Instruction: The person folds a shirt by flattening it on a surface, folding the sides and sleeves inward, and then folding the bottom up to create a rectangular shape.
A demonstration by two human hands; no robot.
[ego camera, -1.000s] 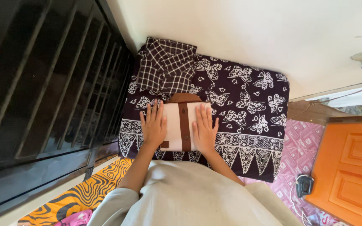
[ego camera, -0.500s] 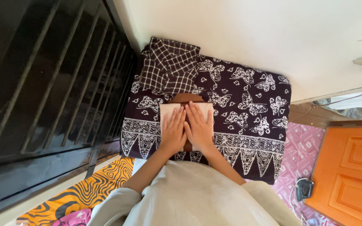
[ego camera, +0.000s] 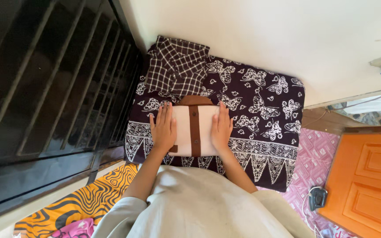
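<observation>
A folded cream shirt (ego camera: 196,119) with a brown placket and brown collar lies on a dark cloth (ego camera: 261,119) printed with white butterflies. My left hand (ego camera: 164,128) lies flat on the shirt's left edge, fingers spread. At the right edge my right hand (ego camera: 222,128) presses down flat in the same way. Neither hand grips anything. A folded dark checked shirt (ego camera: 176,67) rests just beyond the cream one, at the cloth's far left corner.
A black barred grille (ego camera: 49,88) runs along the left. A white wall (ego camera: 261,35) stands behind the cloth. An orange wooden door (ego camera: 367,176) is at the right, with a small black charger (ego camera: 317,197) and cable on a pink mat (ego camera: 314,154). A yellow patterned mat (ego camera: 84,207) lies lower left.
Both hands slid apart from the middle of the cream shirt to its left and right edges, smoothing it flat.
</observation>
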